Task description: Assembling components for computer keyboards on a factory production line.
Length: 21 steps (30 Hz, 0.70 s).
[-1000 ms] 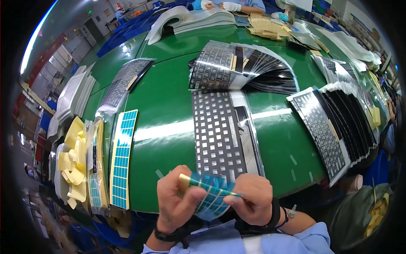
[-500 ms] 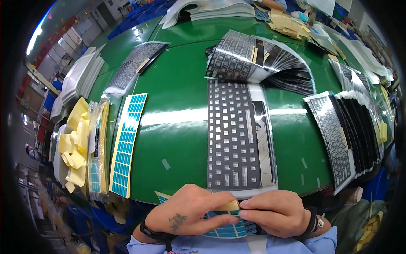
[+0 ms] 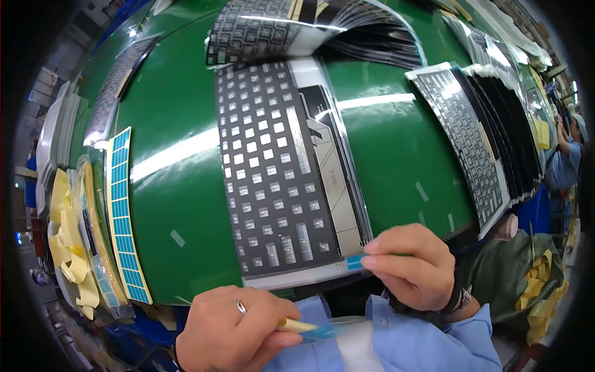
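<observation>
"One small, flat blue piece now shows by itself on my feed. The right hand and left hand were together a moment ago; now they're apart."

"Which holds it?"

"The right, thumb and fingers pinched on it at the near right corner of the dark grey keyboard-shaped sheet with square cut-outs. I can't tell whether it touches that sheet."

"And the left?"

"Off the sheet's near left corner, thumb and fingers clamped on a curled yellow-backed blue sheet, its blue end blurred. I'd judge the piece was peeled from that, so the work has shifted to the corner."

"What's around?"

"Left of the keyboard-shaped sheet, a long yellow-edged strip of blue rectangles lies on the green tabletop. To its right stands a glossy grey-and-black stack of keyboard films."

"Anything in the way?"

"A curled fan of clear and black keyboard films overlaps its far end. Nearer, the right fingertips hide part of the piece from me."
</observation>
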Available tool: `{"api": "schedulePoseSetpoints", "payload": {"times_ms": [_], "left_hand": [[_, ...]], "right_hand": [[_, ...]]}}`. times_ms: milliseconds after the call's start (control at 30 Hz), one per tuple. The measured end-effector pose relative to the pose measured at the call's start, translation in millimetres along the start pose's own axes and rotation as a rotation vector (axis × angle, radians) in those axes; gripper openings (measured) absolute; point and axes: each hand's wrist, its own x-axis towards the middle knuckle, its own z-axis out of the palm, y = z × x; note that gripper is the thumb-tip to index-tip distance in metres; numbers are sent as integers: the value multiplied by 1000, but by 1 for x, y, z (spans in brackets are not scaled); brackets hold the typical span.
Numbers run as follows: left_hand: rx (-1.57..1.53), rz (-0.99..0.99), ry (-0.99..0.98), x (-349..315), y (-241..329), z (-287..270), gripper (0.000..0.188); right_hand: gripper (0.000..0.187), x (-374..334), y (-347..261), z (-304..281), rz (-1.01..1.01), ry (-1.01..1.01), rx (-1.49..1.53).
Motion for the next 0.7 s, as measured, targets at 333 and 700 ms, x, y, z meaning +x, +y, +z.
{"api": "schedulePoseSetpoints", "payload": {"times_ms": [333,700], "left_hand": [[114,281,114,22,-29,46,22],[114,245,109,19,-33,50,23]], "right_hand": [[25,-13,23,12,-20,-46,-22],[25,-13,25,11,-22,-60,-20]]}}
